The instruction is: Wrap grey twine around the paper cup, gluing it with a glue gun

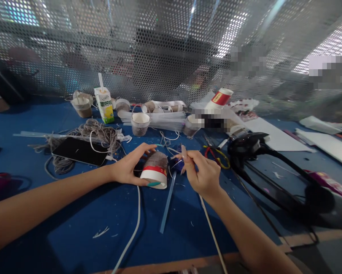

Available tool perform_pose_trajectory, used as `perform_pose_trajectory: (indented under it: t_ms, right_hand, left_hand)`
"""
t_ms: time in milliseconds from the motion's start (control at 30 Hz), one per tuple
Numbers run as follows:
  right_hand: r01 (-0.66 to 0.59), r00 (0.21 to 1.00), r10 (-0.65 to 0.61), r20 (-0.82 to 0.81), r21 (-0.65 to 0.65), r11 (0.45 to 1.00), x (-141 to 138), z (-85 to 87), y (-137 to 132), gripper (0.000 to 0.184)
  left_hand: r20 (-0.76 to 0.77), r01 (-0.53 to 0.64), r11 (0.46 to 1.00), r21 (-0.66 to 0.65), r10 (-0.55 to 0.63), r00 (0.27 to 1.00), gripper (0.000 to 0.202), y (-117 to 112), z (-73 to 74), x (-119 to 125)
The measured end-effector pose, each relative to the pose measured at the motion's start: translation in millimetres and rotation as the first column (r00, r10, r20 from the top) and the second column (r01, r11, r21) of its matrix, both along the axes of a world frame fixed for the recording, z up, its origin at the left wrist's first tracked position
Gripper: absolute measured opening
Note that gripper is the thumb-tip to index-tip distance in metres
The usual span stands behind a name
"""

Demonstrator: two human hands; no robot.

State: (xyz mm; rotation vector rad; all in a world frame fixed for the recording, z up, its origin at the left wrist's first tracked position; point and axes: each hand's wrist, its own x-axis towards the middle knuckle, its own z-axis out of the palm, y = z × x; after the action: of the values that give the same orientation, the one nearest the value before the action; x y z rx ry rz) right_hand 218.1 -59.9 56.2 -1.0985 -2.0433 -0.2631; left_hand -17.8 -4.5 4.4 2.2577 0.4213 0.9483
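Note:
My left hand grips a paper cup lying tilted on its side, with the thumb at its white rim and the fingers over its far end. Grey cord is wound around the upper part of the cup, above a red printed band. Just to the right, my right hand is closed in a pinch on a thin strand of cord near the cup. Between the hands lies a dark blue tool, partly hidden, with a translucent glue stick pointing toward me.
A phone lies on a tangle of grey cord at left. Behind stand a drink carton, a small handled cup and clear glue sticks. Scissors and a black headset-like frame are at right. White cables cross the table's front.

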Motion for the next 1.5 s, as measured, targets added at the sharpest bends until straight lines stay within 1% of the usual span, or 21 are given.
perform_pose_trajectory:
  t_ms: [167, 233, 333, 400, 433, 500, 567, 633, 667, 700, 733, 767, 800, 867, 933, 1000, 1067, 1133, 1267, 1400, 1500]
  right_hand:
    - [0.082, 0.996, -0.084, 0.031, 0.057, 0.995, 0.9, -3.2, 7.0, 0.022]
    - [0.075, 0.997, -0.075, 0.005, -0.013, 0.997, -0.4, -3.4, 9.2, 0.022]
    - [-0.002, 0.989, -0.029, -0.145, -0.205, 0.979, -4.0, -2.4, 11.2, 0.021]
    - [-0.005, 0.974, -0.055, -0.22, -0.266, 0.964, -5.8, 0.2, 11.2, 0.022]
    - [0.029, 0.974, -0.083, -0.212, -0.244, 0.969, -6.0, 2.4, 11.0, 0.022]
    - [0.149, 0.98, -0.161, -0.121, -0.096, 0.984, -5.2, 8.9, 10.2, 0.022]
    - [0.259, 0.966, -0.256, -0.037, 0.103, 0.96, -3.9, 17.2, 9.4, 0.022]
    - [0.302, 0.953, -0.296, -0.06, 0.181, 0.936, -4.2, 24.1, 9.0, 0.023]
    - [0.283, 0.957, -0.271, -0.104, 0.138, 0.949, -5.4, 25.9, 9.3, 0.024]
    - [0.232, 0.96, -0.223, -0.168, 0.04, 0.972, -7.6, 26.0, 10.1, 0.025]
    - [0.146, 0.955, -0.165, -0.248, -0.094, 0.985, -10.6, 24.5, 11.6, 0.025]
    - [0.036, 0.935, -0.117, -0.336, -0.236, 0.971, -14.4, 21.5, 14.0, 0.026]
    - [-0.078, 0.901, -0.089, -0.426, -0.359, 0.93, -18.8, 17.3, 17.1, 0.028]
    - [-0.244, 0.815, -0.102, -0.57, -0.498, 0.832, -28.4, 7.9, 25.5, 0.035]
    - [-0.334, 0.748, -0.148, -0.647, -0.56, 0.758, -37.0, 1.0, 34.9, 0.041]
    - [-0.366, 0.717, -0.189, -0.671, -0.593, 0.717, -42.4, -0.7, 43.3, 0.044]
    - [-0.334, 0.713, -0.208, -0.669, -0.586, 0.738, -43.0, 2.0, 48.8, 0.043]
    - [-0.278, 0.725, -0.195, -0.66, -0.54, 0.794, -38.4, 5.6, 50.6, 0.042]
    - [-0.188, 0.809, -0.114, -0.576, -0.438, 0.879, -20.6, 5.0, 44.5, 0.037]
    - [-0.123, 0.939, 0.035, -0.342, -0.239, 0.963, -7.7, 2.3, 33.2, 0.031]
    - [-0.133, 0.982, 0.118, -0.146, -0.096, 0.986, -5.5, 8.3, 27.9, 0.024]
  left_hand:
    - [0.104, -0.048, 0.999, -0.003, 0.048, 0.993, 0.09, 3.0, -5.9, -2.6]
    - [0.152, -0.064, 0.998, 0.024, 0.06, 0.987, 0.088, 4.3, -8.1, -3.5]
    - [0.201, -0.091, 0.995, 0.048, 0.079, 0.976, 0.086, 5.2, -9.5, -3.9]
    - [0.217, -0.116, 0.991, 0.062, 0.1, 0.971, 0.085, 5.0, -9.2, -3.5]
    - [0.225, -0.134, 0.988, 0.076, 0.114, 0.968, 0.085, 4.8, -8.9, -3.0]
    - [0.248, -0.193, 0.974, 0.114, 0.161, 0.955, 0.086, 4.4, -8.6, -1.5]
    - [0.289, -0.279, 0.949, 0.15, 0.228, 0.93, 0.086, 4.7, -9.3, 0.3]
    - [0.338, -0.373, 0.915, 0.157, 0.305, 0.89, 0.087, 6.1, -11.2, 2.0]
    - [0.361, -0.413, 0.898, 0.15, 0.339, 0.869, 0.087, 7.1, -12.5, 2.7]
    - [0.382, -0.443, 0.886, 0.14, 0.364, 0.849, 0.087, 8.3, -14.0, 3.3]
    - [0.398, -0.461, 0.879, 0.125, 0.381, 0.835, 0.087, 9.5, -15.5, 3.7]
    - [0.412, -0.468, 0.877, 0.11, 0.388, 0.824, 0.087, 10.6, -17.0, 4.1]
    - [0.428, -0.468, 0.878, 0.097, 0.388, 0.816, 0.087, 11.6, -18.3, 4.3]
    - [0.461, -0.459, 0.886, 0.067, 0.381, 0.802, 0.088, 13.2, -20.5, 4.7]
    - [0.485, -0.444, 0.895, 0.04, 0.371, 0.791, 0.088, 14.3, -21.9, 4.8]
    - [0.497, -0.421, 0.907, 0.032, 0.351, 0.794, 0.088, 15.0, -22.4, 4.6]
    - [0.492, -0.387, 0.921, 0.046, 0.316, 0.811, 0.088, 14.9, -21.8, 4.3]
    - [0.45, -0.33, 0.941, 0.072, 0.265, 0.853, 0.088, 14.0, -19.8, 4.3]
    - [0.202, -0.159, 0.985, 0.073, 0.141, 0.969, 0.089, 11.0, -12.4, 5.8]
    - [0.018, -0.086, 0.994, 0.068, 0.085, 0.996, 0.09, 10.3, -7.8, 8.1]
    - [-0.022, -0.064, 0.996, 0.068, 0.065, 0.998, 0.091, 11.0, -8.0, 8.4]
